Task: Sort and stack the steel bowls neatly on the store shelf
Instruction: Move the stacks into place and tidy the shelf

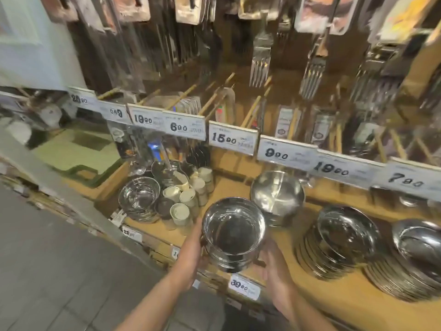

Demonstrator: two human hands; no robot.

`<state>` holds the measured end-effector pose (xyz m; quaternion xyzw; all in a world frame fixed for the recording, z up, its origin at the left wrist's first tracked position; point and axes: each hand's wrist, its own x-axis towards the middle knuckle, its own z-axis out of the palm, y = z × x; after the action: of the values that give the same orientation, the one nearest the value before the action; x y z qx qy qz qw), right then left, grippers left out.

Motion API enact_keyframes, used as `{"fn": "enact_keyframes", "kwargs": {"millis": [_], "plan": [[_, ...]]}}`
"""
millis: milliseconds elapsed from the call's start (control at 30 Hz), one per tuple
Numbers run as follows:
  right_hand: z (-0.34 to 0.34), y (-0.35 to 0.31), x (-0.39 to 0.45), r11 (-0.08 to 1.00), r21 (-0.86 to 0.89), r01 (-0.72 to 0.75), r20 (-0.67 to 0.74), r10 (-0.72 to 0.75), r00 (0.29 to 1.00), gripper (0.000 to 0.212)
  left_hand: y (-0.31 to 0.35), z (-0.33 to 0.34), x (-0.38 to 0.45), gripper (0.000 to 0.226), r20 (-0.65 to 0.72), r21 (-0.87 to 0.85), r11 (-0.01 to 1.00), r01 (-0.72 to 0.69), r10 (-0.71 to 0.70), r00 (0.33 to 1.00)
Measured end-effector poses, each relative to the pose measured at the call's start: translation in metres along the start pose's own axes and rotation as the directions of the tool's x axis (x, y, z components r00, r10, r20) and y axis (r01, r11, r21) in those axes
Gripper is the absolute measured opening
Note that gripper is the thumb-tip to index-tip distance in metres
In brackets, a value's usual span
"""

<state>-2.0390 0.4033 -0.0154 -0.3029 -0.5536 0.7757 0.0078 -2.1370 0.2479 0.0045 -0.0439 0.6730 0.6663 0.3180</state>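
Though blurred, both hands, left hand (191,249) and right hand (274,266), gripping bowl stack (233,235), fingers hidden.

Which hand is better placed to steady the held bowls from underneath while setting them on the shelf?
Probably the right hand: it sits under the stack of steel bowls, while the left hand grips the side.
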Motion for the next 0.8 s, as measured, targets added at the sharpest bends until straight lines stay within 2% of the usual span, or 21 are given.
{"fn": "enact_keyframes", "kwargs": {"millis": [133,267,433,533,667,800], "plan": [[0.009,0.010,0.043,1.000,0.021,-0.012,-0.015,0.012,1.000,0.029,-0.019,-0.013,0.032,0.046,-0.030,-0.076,0.997,0.027,-0.029,0.999],[0.008,0.026,0.064,0.999,-0.010,0.037,0.018,-0.037,0.999,0.049,-0.033,-0.023,0.052,0.045,-0.033,-0.131,0.991,0.005,-0.009,0.999],[0.005,0.036,0.085,0.986,0.167,0.014,-0.074,-0.002,0.997,0.036,-0.047,-0.028,0.064,0.043,0.000,-0.213,0.973,-0.086,0.088,0.996],[0.005,0.040,0.081,0.969,0.246,-0.018,-0.071,0.037,0.997,0.038,-0.060,-0.030,0.056,0.048,-0.049,-0.161,0.981,-0.110,0.103,0.993],[0.007,0.046,0.069,0.979,0.149,0.138,-0.197,-0.107,0.975,0.041,-0.066,-0.030,0.046,0.051,-0.085,-0.129,0.989,-0.079,0.068,0.994],[0.019,0.042,0.077,0.978,0.132,0.158,-0.217,-0.127,0.968,0.034,-0.055,-0.022,0.057,0.046,-0.132,-0.198,0.977,-0.078,0.052,0.990]]}}
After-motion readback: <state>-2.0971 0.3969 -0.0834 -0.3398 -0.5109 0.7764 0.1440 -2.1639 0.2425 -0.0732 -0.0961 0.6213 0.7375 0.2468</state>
